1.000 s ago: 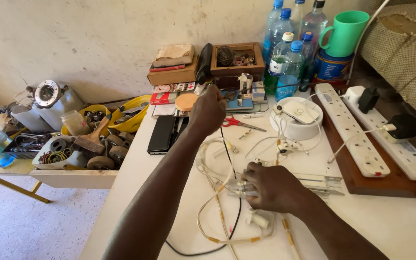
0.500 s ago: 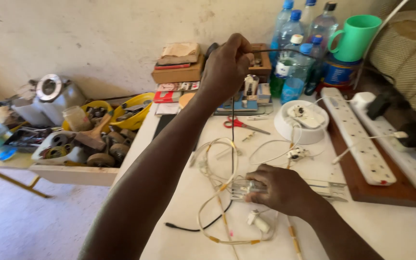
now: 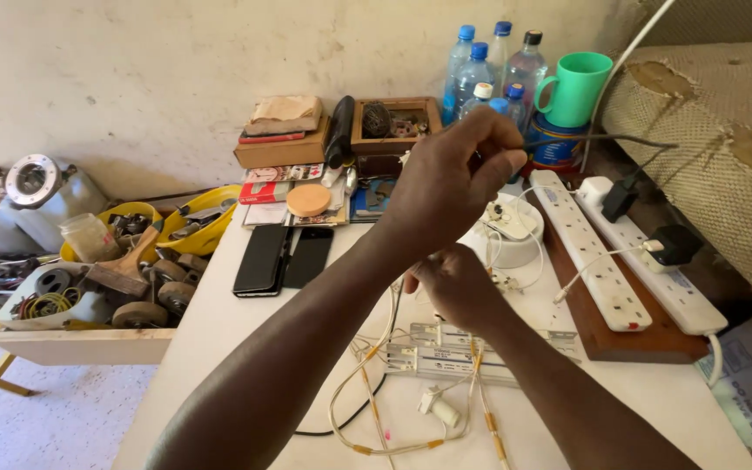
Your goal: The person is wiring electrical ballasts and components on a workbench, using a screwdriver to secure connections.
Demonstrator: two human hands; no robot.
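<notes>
- Left hand (image 3: pixel 450 187) was raised above the white table (image 3: pixel 219 331), fingers pinched shut on a thin dark wire (image 3: pixel 602 137) that ran off to the right toward the plugs.
- Versus half a second earlier: left hand sat further right and lower in view, now in front of the water bottles (image 3: pixel 480 70) instead of by the wooden box (image 3: pixel 393 122).
- Right hand (image 3: pixel 454 283) had shifted up off the white ballast units (image 3: pixel 446 357) and lay under the left wrist, fingers curled; what it gripped, cannot tell, left arm hid the fingertips.
- Ballast units stayed flat on the table, mid-front, with loops of white cable (image 3: pixel 376 409) round them, now uncovered.
- White round fitting (image 3: pixel 515 226) sat just beyond the right hand, partly hidden by the left hand.
- Two black phones (image 3: pixel 285 258) lay left of the arms, unmoved.
- Green mug (image 3: pixel 576 87) stood behind, two white power strips (image 3: pixel 620 252) on the right.
</notes>
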